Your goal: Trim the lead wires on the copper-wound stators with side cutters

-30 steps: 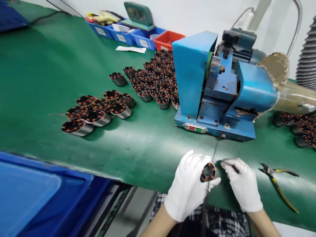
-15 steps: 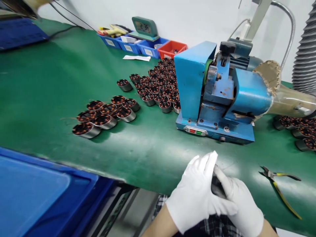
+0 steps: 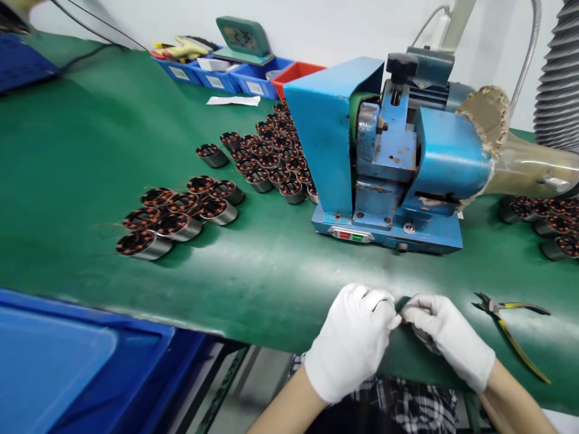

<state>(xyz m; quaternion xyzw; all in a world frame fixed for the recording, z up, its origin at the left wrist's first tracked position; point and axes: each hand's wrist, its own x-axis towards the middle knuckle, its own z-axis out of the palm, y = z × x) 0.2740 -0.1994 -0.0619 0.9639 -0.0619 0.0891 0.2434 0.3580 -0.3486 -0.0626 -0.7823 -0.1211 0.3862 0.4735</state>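
Note:
In white gloves, my left hand [image 3: 355, 337] and my right hand [image 3: 446, 337] meet above the front edge of the green table [image 3: 253, 271]. Both have their fingers pinched together, the fingertips almost touching. Something small and dark shows between them, mostly hidden by the gloves, and its kind cannot be made out. Right of my right hand lie yellow-and-black handled cutting pliers [image 3: 497, 307] with open jaws. Beyond my hands stands a blue belt grinding machine [image 3: 389, 163] with a red and a green button. Motor stators with copper windings [image 3: 176, 226] stand in a group to the left.
More stators [image 3: 269, 160] crowd beside the machine, and others [image 3: 556, 226] stand at the far right. Along the wall are blue bins [image 3: 257, 81], a red bin [image 3: 298, 71] and a digital clock [image 3: 242, 37]. A blue crate [image 3: 58, 361] sits below the table edge at left.
My hands were cupped together round a dark object; now they are slightly apart with fingertips pinched. My right hand has turned and moved up. The whole view has shifted a little.

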